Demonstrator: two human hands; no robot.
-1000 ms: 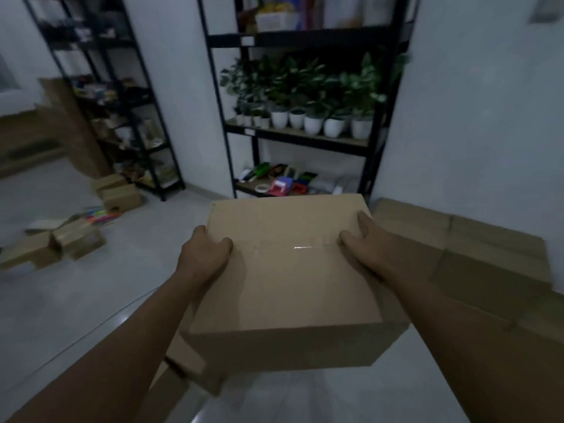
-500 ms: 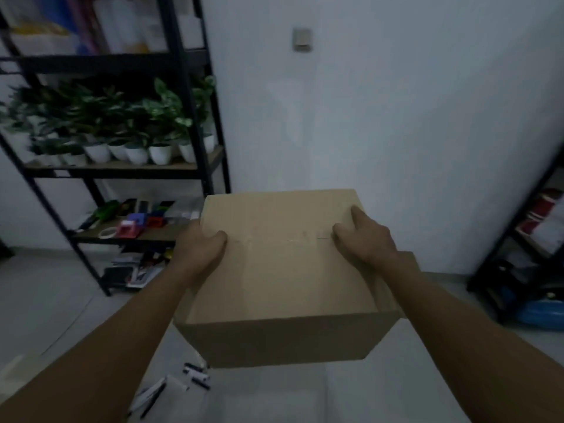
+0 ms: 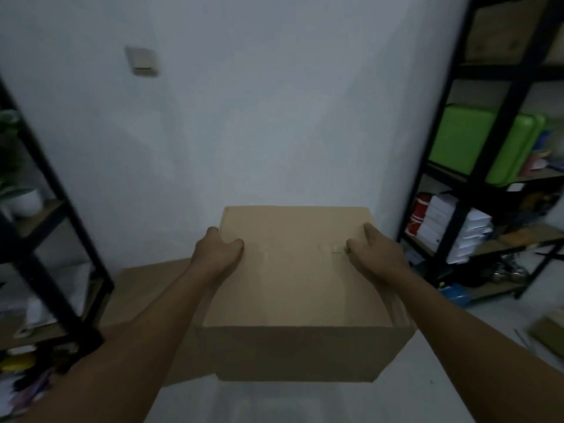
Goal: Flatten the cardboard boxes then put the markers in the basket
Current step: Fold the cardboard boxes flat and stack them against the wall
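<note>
Plain brown corrugated cardboard box [image 3: 293,288], matte and rectangular, still in full box shape, held up off the pale smooth floor [image 3: 457,346] in front of a white plastered wall [image 3: 259,117]. Top face flat and closed, with a faint strip of clear tape along the centre seam; near side panel in shadow. Left hand [image 3: 218,254] clamped over the top left edge, thumb on the top face, remaining fingers curled down the side out of sight: grip closed on the box. Right hand [image 3: 377,254] mirrored on the top right edge, thumb inward near the tape, grip likewise closed on the box. Both forearms bare and stretched forward. Flat brown cardboard sheet [image 3: 146,288] low behind the left forearm. Black metal shelving rack [image 3: 488,166] at right, carrying a glossy green plastic bin [image 3: 470,145] and stacked white paper.
</note>
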